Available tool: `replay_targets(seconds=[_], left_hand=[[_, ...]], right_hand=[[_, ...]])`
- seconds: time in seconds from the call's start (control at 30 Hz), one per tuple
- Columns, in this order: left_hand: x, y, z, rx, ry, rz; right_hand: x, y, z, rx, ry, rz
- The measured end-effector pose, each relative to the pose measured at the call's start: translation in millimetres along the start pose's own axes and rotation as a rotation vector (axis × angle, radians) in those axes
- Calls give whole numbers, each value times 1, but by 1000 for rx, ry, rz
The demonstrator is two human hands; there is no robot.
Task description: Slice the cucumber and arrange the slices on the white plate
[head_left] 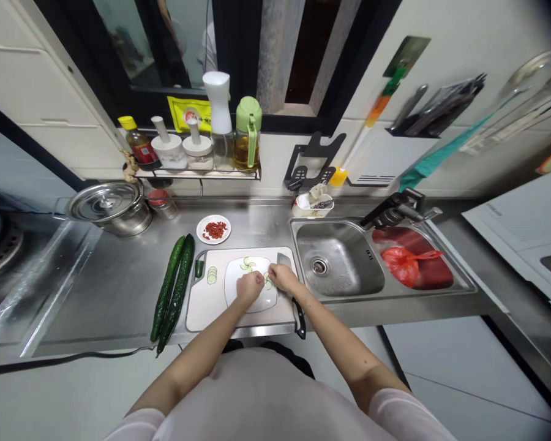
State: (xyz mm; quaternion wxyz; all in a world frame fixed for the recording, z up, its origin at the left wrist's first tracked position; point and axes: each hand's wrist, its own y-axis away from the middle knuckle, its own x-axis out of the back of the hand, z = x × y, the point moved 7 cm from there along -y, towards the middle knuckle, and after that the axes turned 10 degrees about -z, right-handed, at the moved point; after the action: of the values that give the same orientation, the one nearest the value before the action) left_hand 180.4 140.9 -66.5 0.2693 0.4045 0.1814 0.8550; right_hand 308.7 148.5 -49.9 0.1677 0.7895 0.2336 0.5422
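Note:
A white plate lies on a pale cutting board with thin cucumber slices arranged on it. My left hand hovers over the plate's middle, fingers curled in a pinch. My right hand is beside it, fingers pinched at cucumber slices on the plate's right side. A small stack of slices and a cucumber end sit on the board's left part. A cleaver lies along the board's right edge, its black handle over the counter edge.
Two whole cucumbers lie left of the board. A small dish of red pieces sits behind it. A steel sink is to the right, with a red bag in a basin. A lidded pot and a condiment shelf stand at the back.

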Motion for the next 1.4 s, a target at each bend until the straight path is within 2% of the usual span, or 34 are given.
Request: replay_targets(seconds=[0.97, 1.2, 1.4], left_hand=[[-1, -2, 2, 3, -123, 23], [-2, -1, 3, -13, -136, 25], [-1, 0, 2, -23, -99, 28]], right_hand=[[-5, 3, -1, -90, 95, -2], [-5, 6, 10, -126, 14, 3], [2, 13, 29, -164, -72, 94]])
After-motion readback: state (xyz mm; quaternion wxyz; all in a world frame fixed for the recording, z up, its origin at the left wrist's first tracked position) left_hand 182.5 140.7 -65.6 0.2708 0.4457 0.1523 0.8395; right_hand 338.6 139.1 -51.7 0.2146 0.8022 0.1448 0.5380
